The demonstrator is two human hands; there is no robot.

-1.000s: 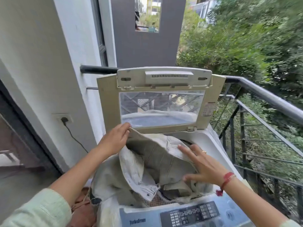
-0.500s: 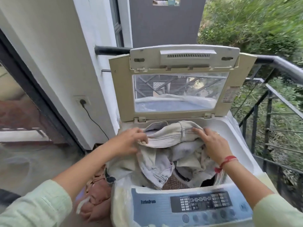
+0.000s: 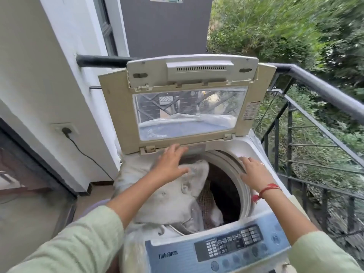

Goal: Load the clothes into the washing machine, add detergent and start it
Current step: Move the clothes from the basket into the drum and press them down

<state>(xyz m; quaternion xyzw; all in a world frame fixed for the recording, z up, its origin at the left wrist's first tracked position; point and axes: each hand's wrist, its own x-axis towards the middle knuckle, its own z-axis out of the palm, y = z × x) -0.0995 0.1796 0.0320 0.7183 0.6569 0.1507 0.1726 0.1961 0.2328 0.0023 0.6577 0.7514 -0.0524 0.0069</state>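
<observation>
On the balcony, the washing machine (image 3: 256,148) stands with its lid (image 3: 116,107) upright, and the pale clothes (image 3: 173,203) hang over the drum's left rim, partly inside. The left hand (image 3: 171,164) lies on them with fingers spread, gripping nothing. The right hand (image 3: 254,174), fingers straight, rests on the drum's right rim.
</observation>
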